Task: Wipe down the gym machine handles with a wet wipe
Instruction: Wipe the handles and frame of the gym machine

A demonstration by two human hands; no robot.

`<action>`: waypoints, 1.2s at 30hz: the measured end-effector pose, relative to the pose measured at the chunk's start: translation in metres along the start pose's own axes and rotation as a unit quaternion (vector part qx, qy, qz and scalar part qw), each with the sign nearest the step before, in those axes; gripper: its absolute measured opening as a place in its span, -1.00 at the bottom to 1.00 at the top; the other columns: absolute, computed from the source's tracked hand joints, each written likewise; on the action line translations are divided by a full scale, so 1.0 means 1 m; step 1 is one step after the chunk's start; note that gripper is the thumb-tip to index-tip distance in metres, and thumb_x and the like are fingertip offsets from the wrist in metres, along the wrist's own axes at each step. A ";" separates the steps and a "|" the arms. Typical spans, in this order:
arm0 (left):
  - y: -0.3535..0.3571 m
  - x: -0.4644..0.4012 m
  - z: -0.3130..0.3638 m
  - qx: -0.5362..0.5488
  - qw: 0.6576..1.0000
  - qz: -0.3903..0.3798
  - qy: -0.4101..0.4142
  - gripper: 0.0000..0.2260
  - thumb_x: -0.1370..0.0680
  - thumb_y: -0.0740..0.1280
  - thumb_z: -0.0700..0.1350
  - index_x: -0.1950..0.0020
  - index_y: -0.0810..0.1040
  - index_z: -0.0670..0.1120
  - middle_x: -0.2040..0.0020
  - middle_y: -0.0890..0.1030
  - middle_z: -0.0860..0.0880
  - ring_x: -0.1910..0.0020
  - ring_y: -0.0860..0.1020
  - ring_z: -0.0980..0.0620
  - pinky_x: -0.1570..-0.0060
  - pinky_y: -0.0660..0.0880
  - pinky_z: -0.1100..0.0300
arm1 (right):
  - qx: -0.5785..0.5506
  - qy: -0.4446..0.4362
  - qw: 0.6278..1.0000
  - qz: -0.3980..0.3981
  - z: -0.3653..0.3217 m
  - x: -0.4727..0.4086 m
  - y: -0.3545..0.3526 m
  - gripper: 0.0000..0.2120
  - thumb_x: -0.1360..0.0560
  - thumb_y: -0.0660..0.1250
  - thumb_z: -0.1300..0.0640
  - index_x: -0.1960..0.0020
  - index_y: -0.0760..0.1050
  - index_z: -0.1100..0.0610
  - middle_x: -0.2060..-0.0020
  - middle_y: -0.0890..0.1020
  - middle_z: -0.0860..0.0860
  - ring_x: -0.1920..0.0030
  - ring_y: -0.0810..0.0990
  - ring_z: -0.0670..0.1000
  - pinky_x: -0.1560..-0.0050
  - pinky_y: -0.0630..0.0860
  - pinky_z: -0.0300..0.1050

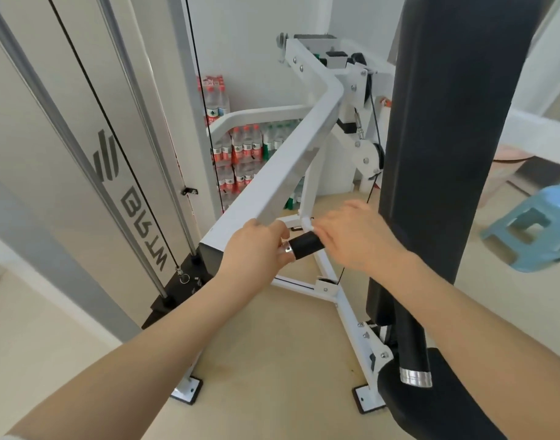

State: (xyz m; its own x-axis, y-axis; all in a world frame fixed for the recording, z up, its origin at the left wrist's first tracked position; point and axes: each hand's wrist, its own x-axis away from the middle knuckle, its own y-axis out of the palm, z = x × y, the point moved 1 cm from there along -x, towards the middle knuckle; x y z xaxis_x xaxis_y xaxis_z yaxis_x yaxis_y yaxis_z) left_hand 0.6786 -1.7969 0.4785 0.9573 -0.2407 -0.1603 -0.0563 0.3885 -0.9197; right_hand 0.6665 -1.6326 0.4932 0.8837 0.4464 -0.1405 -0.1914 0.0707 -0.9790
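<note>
Two hands: both are on one short black handle (305, 244) of the white gym machine (291, 160), close together with only the bare middle of the grip showing between them.
Machine arm: the white bar slopes down from the far pulley to this handle; best to lean no weight on it, since I'd guess it can swing.
Black pad: the tall upright cushion (443, 138) stands just right of the working hand, so the elbow has little room on that side.
Right hand: the right hand (358, 236) is cupped over the inner end of the handle, fingers curled; a scrap of white at its fingertips looks like the wipe (313, 229), though most of it is hidden.
Left hand: the left hand (256, 246) grips the outer end near the silver cap (288, 249), steadying it.
Doing it well: I'd wrap the wipe fully round the grip and twist while drawing it outward, so the underside gets cleaned too.
Swap: the left hand covers part of the handle, so it should shift for that end and the cap to be wiped.
Other handle: a second black one (412, 350) with a silver cap hangs lower right, untouched.
</note>
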 end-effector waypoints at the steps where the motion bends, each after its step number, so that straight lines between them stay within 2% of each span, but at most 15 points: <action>1: 0.000 0.000 0.001 0.008 1.000 0.002 0.000 -0.70 -0.50 0.34 0.07 -0.16 0.50 -0.05 0.01 0.63 -0.01 -0.06 0.44 -0.04 0.05 0.43 0.11 | -0.023 -0.041 0.999 -0.010 -0.015 -0.004 0.003 -0.79 -0.58 0.10 0.08 -0.05 0.50 0.02 0.14 0.61 -0.05 0.10 0.56 0.04 -0.08 0.42 -0.04; 4: -0.001 0.001 0.005 0.004 1.000 0.005 -0.009 -0.73 -0.51 0.33 0.05 -0.14 0.54 -0.04 0.02 0.64 -0.01 -0.06 0.44 -0.04 0.06 0.43 0.12 | -0.038 -0.062 0.997 0.006 -0.008 -0.002 -0.002 -0.79 -0.58 0.11 0.08 -0.08 0.50 -0.01 0.13 0.61 -0.06 0.10 0.57 0.02 -0.02 0.46 -0.04; 7: 0.000 0.001 0.014 -0.004 0.999 -0.005 -0.032 -0.75 -0.51 0.33 -0.05 -0.18 0.51 -0.04 -0.03 0.61 -0.04 -0.06 0.47 -0.05 0.00 0.47 0.10 | -0.032 0.088 0.996 0.009 0.056 0.022 -0.007 -0.76 -0.57 0.09 0.08 0.03 0.54 0.04 0.29 0.58 -0.01 0.23 0.57 0.03 0.12 0.54 -0.04; 9: 0.004 0.001 0.022 0.011 0.999 -0.004 -0.043 -0.74 -0.52 0.32 -0.11 -0.20 0.49 -0.04 -0.06 0.59 -0.05 -0.05 0.47 -0.05 -0.01 0.46 0.10 | -0.132 0.169 0.976 0.026 0.079 0.038 -0.008 -0.71 -0.56 0.08 0.11 0.18 0.54 0.12 0.39 0.52 0.02 0.31 0.54 0.08 0.30 0.47 -0.11; 10: 0.008 0.002 0.028 0.015 0.999 -0.004 -0.046 -0.73 -0.52 0.31 -0.14 -0.21 0.49 -0.05 -0.07 0.57 -0.05 -0.06 0.47 -0.05 -0.03 0.45 0.09 | -0.180 0.163 0.969 0.049 0.078 0.043 -0.005 -0.72 -0.57 0.10 0.13 0.14 0.57 0.11 0.34 0.57 0.03 0.27 0.55 0.08 0.30 0.44 -0.19; 12: 0.013 0.004 0.038 -0.004 0.999 0.005 -0.053 -0.72 -0.53 0.29 -0.17 -0.24 0.48 -0.05 -0.10 0.56 -0.05 -0.10 0.46 -0.08 -0.07 0.43 0.05 | -0.222 0.080 0.968 0.088 0.059 0.042 -0.001 -0.73 -0.58 0.14 0.16 -0.16 0.57 0.04 -0.02 0.65 0.02 0.00 0.59 0.02 -0.02 0.46 -0.23; 14: 0.015 0.006 0.044 -0.033 0.997 0.024 -0.068 -0.73 -0.53 0.28 -0.17 -0.24 0.48 -0.06 -0.11 0.57 -0.05 -0.11 0.48 -0.10 -0.08 0.42 0.05 | -0.214 -0.021 0.972 0.091 0.047 0.035 0.003 -0.70 -0.58 0.16 0.16 -0.28 0.48 0.01 -0.27 0.53 -0.06 -0.21 0.52 0.01 -0.24 0.40 -0.08; 16: 0.016 0.009 0.048 -0.043 0.994 0.045 -0.086 -0.73 -0.54 0.27 -0.17 -0.23 0.49 -0.06 -0.11 0.58 -0.05 -0.09 0.50 -0.10 -0.07 0.41 0.07 | -0.213 -0.044 0.973 0.077 0.058 0.035 0.004 -0.71 -0.58 0.18 0.16 -0.26 0.50 0.02 -0.28 0.51 -0.09 -0.21 0.53 0.02 -0.20 0.47 0.01; 18: 0.018 0.012 0.052 -0.051 0.992 0.063 -0.095 -0.74 -0.55 0.26 -0.18 -0.23 0.50 -0.05 -0.09 0.59 -0.06 -0.07 0.52 -0.09 -0.06 0.39 0.08 | -0.202 -0.066 0.970 0.118 0.082 0.047 0.010 -0.75 -0.53 0.26 0.21 -0.17 0.57 0.09 -0.22 0.57 -0.05 -0.13 0.59 0.04 -0.11 0.55 0.05; 20: 0.023 0.015 0.056 -0.043 0.989 0.087 -0.108 -0.73 -0.55 0.26 -0.20 -0.24 0.49 -0.05 -0.09 0.60 -0.07 -0.06 0.53 -0.09 -0.07 0.38 0.08 | -0.173 -0.129 0.966 0.145 0.099 0.066 0.018 -0.80 -0.48 0.30 0.25 -0.06 0.62 0.15 -0.15 0.62 0.02 -0.13 0.60 0.06 -0.14 0.53 0.02; 24: 0.033 0.019 0.067 -0.043 0.981 0.121 -0.143 -0.70 -0.56 0.23 -0.24 -0.28 0.47 -0.09 -0.13 0.58 -0.11 -0.07 0.52 -0.12 -0.10 0.38 0.05 | -0.202 -0.195 0.955 0.099 0.113 0.064 0.024 -0.65 -0.53 0.10 0.06 -0.13 0.57 0.16 -0.17 0.60 0.07 -0.24 0.52 0.02 -0.27 0.42 -0.05; 29: 0.052 0.032 0.077 -0.051 0.969 0.192 -0.148 -0.63 -0.52 0.23 -0.36 -0.34 0.42 -0.21 -0.23 0.53 -0.18 -0.17 0.49 -0.21 -0.16 0.41 -0.03 | -0.312 -0.140 0.921 0.186 0.094 0.085 0.050 -0.64 -0.57 0.08 0.09 -0.13 0.54 0.27 -0.20 0.57 0.17 -0.27 0.49 0.09 -0.28 0.43 0.02; 32: 0.065 0.036 0.086 -0.077 0.972 0.182 -0.124 -0.54 -0.50 0.25 -0.39 -0.40 0.32 -0.24 -0.39 0.38 -0.22 -0.39 0.31 -0.23 -0.40 0.13 -0.02 | -0.303 -0.144 0.911 0.240 0.100 0.084 0.053 -0.64 -0.61 0.08 0.08 -0.14 0.54 0.29 -0.16 0.59 0.17 -0.23 0.53 0.08 -0.27 0.41 -0.13; 34: 0.069 0.034 0.095 -0.085 0.978 0.158 -0.107 -0.50 -0.53 0.22 -0.36 -0.46 0.24 -0.17 -0.48 0.24 -0.17 -0.47 0.17 -0.17 -0.41 -0.06 0.08 | -0.367 -0.034 0.896 0.247 0.109 0.064 0.041 -0.73 -0.58 0.17 0.16 -0.15 0.53 0.28 -0.13 0.61 0.14 -0.16 0.56 0.05 -0.19 0.37 -0.32; 36: 0.072 0.031 0.103 -0.091 0.980 0.148 -0.098 -0.49 -0.56 0.19 -0.32 -0.49 0.18 -0.12 -0.51 0.15 -0.14 -0.50 0.08 -0.12 -0.40 -0.13 0.13 | -0.433 0.072 0.878 0.189 0.112 0.049 0.038 -0.79 -0.57 0.20 0.17 -0.08 0.55 0.24 0.02 0.64 0.08 0.00 0.59 0.02 -0.09 0.45 -0.23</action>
State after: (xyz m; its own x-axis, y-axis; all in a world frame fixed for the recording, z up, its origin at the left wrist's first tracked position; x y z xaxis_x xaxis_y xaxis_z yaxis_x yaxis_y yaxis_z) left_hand 0.7335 -1.6848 0.4443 0.9266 0.0402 -0.3738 -0.3718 0.2463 -0.8951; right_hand 0.6547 -1.5076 0.4657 0.8835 0.1710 -0.4361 -0.1406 -0.7912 -0.5951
